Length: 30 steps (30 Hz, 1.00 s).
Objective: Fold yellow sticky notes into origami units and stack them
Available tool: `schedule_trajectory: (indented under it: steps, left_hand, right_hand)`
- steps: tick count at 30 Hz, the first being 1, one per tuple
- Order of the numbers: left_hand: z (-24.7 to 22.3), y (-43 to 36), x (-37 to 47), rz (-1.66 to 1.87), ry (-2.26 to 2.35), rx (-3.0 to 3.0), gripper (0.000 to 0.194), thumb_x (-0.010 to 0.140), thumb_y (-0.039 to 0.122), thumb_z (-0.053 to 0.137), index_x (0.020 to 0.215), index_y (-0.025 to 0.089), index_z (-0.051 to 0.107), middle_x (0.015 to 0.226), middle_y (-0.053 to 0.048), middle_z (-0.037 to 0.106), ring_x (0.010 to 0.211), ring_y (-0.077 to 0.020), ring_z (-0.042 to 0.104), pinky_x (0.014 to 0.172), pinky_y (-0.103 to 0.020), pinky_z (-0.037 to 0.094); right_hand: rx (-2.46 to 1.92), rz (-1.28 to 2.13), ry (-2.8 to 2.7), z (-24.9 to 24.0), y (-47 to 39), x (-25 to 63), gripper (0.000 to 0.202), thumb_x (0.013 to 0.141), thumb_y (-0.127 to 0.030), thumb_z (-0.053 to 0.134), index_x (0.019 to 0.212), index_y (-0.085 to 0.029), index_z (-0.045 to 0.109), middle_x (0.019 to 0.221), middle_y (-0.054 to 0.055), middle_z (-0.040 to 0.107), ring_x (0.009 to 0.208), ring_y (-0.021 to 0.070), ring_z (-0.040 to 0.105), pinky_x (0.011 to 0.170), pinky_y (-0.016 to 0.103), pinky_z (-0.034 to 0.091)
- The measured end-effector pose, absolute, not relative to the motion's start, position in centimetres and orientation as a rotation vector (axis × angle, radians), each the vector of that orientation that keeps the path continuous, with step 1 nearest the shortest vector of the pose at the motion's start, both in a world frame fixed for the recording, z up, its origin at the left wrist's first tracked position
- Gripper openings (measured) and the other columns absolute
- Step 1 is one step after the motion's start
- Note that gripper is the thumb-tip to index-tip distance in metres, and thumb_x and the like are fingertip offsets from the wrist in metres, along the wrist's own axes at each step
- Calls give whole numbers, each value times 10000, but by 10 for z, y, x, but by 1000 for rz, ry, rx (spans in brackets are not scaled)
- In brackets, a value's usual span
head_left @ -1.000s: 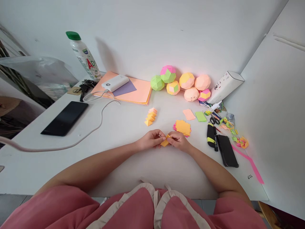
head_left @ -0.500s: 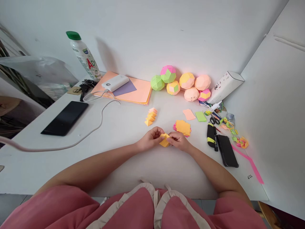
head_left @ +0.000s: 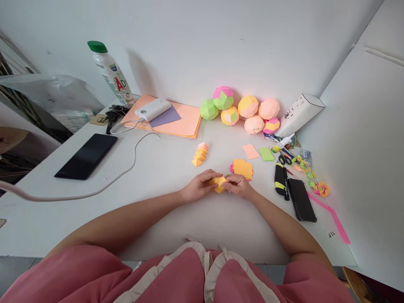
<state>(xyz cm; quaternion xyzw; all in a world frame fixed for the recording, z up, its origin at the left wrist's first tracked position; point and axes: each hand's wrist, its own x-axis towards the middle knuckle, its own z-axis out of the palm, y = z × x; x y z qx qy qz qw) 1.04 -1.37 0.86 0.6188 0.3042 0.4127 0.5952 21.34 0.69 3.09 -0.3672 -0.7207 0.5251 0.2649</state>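
Between my two hands is a small folded piece of orange-yellow paper (head_left: pixel 219 184), held just above the white desk. My left hand (head_left: pixel 199 185) pinches its left side, thumb in front and fingers behind. On the right side, my right hand (head_left: pixel 238 186) grips it with thumb and fingertips. Parts of the paper are covered by my fingers. Just beyond my right hand lies a stack of square orange paper sheets (head_left: pixel 243 168) with pink ones under it. Farther off to the left stands a row of folded orange and peach paper pieces (head_left: pixel 200 154).
Several faceted paper balls (head_left: pixel 248 106) rest against the wall. Peach sheets (head_left: pixel 250 151) and green sheets (head_left: pixel 266 154) lie nearby. On the right are scissors (head_left: pixel 285 159), a cutter (head_left: pixel 279 179) and a black phone (head_left: pixel 302 200). A black tablet (head_left: pixel 86 156) and a white cable (head_left: pixel 135 156) lie left.
The paper has been turned slightly in my fingers and shows a different fold. My left hand has shifted a little, its fingers now stretched along the paper's upper edge.
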Motion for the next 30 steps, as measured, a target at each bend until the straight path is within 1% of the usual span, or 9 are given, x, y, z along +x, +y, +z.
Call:
schedule_trajectory:
  steps: [7,10,14,17,20,23,25,27,30]
  left_hand:
    - [11,-12,9,867,691,1213,354,761,306,625,1100,214,585,996,-48,530,905,-165,551,762,-312,474]
    - [14,-13,10,853,720,1191,363,750,325,636,1086,200,586,973,-45,539,888,-170,560,747,-311,481]
    - [17,-15,11,841,807,1212,352,754,377,619,1040,172,597,904,-47,559,765,-144,560,640,-267,478]
    - [19,-16,12,842,858,1264,327,765,397,599,994,165,615,856,-50,586,711,-132,548,588,-242,461]
    - [19,-16,12,845,866,1341,315,781,397,578,990,168,627,883,-66,621,747,-152,563,623,-258,471]
    - [20,-16,12,837,824,1405,333,805,377,550,1058,171,618,1015,-85,631,861,-185,578,726,-294,476]
    - [21,-17,12,829,826,1434,357,819,370,529,1111,177,603,1053,-80,632,893,-190,578,758,-299,469]
    - [21,-17,12,823,847,1476,365,828,372,513,1127,184,605,1031,-67,645,874,-184,580,742,-284,466]
    - [19,-17,12,831,874,1563,343,836,375,496,1091,195,639,963,-47,663,826,-171,578,706,-256,456]
  right_hand:
    - [-1012,1380,-1943,33,6,212,324,793,-383,576,557,-165,540,524,-25,439,475,84,381,442,234,311]
    - [-1023,1363,-1936,32,6,213,302,795,-386,578,589,-165,570,525,-21,457,478,85,394,447,234,331]
    - [-1050,1369,-1893,27,5,214,262,787,-400,589,677,-164,614,561,-13,488,508,91,438,461,229,367]
    - [-1049,1385,-1854,24,4,213,249,775,-402,603,708,-164,627,587,-11,489,523,90,429,465,225,373]
    - [-1048,1421,-1820,22,3,212,230,767,-397,612,750,-170,646,614,-9,484,532,90,411,467,225,367]
    - [-1031,1436,-1791,23,3,211,207,770,-377,613,812,-182,671,663,-1,504,577,100,447,508,232,393]
    - [-1017,1438,-1792,24,3,211,200,777,-368,610,820,-185,680,679,3,510,602,104,464,530,238,405]
    - [-1016,1440,-1799,26,4,212,203,778,-370,611,809,-183,682,678,4,512,601,103,465,529,241,406]
    - [-1015,1433,-1796,25,4,212,202,771,-373,623,778,-177,674,662,3,518,581,103,474,523,249,416]
